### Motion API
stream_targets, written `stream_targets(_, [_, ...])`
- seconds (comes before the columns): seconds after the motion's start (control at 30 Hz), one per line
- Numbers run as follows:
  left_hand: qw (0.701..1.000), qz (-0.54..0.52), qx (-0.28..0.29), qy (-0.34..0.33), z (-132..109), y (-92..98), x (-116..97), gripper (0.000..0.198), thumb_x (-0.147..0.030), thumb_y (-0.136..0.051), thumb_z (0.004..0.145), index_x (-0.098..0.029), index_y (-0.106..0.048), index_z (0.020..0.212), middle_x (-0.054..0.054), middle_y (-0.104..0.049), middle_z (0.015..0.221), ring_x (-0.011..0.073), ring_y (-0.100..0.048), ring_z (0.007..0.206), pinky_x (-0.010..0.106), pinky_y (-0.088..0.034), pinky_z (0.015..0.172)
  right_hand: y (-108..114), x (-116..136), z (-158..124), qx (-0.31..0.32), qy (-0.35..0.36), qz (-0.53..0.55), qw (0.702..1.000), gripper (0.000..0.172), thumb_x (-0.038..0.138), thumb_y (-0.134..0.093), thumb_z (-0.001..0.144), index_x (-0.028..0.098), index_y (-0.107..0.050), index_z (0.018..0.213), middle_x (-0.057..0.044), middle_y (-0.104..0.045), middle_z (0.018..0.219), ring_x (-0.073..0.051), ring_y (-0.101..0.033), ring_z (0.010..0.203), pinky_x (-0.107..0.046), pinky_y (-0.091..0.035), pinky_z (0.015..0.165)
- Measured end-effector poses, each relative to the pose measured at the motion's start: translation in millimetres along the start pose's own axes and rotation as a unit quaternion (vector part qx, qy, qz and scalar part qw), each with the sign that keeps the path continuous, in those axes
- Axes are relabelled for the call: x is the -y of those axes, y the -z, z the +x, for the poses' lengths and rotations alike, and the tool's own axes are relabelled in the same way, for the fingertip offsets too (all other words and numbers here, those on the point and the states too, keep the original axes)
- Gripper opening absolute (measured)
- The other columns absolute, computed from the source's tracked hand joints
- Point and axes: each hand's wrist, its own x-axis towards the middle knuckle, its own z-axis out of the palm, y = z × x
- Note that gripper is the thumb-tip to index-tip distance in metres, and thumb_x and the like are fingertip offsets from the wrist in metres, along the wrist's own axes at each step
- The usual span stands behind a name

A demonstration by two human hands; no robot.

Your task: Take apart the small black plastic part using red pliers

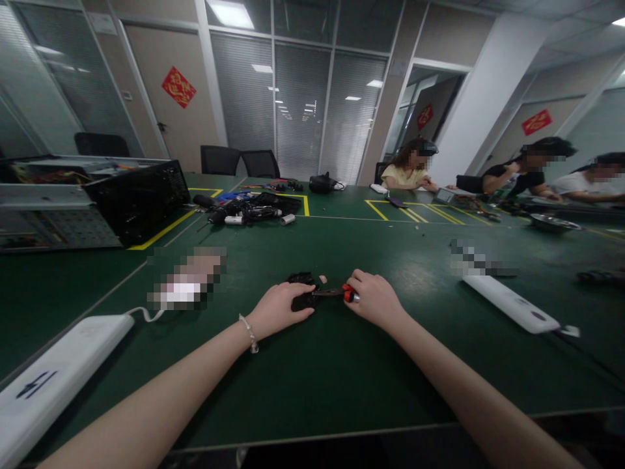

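My left hand (pixel 286 303) is closed on a small black object (pixel 303 298) lying on the green table, thumb and fingers pressing on it from the left. Its kind I cannot make out. From the other side, my right hand (pixel 375 296) grips a red-handled tool with a narrow metal tip (pixel 329 292), pointing left. The tip meets the black object's right edge near my left fingertips; whether it bites into it is too small to tell. Just behind the tool lies a small pale scrap (pixel 323 279).
A white power strip (pixel 73 365) lies at left beside a blurred phone (pixel 190 277); another strip (pixel 512 303) is at right. An opened computer case (pixel 141 202) stands back left, near a pile of cables and tools (pixel 249 207). Several people sit at the far right, near a metal bowl (pixel 554 223).
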Motion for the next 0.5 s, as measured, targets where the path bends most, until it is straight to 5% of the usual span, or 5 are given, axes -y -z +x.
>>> stream_targets(0.5, [1.0, -0.001, -0.003, -0.01, -0.3, 0.1, -0.5, 0.047, -0.041, -0.055, 0.076, -0.026, -0.048, 0.12, 0.002, -0.057, 0.117, 0.0226, -0.054, 0.099, 0.034, -0.042, 0.08, 1.9, 0.7, -0.6, 0.004, -0.001, -0.001, 1.0, 0.025, 0.035, -0.053, 0.073, 0.017, -0.06, 0.089, -0.007, -0.055, 0.091, -0.016, -0.053, 0.076, -0.028, -0.039, 0.067])
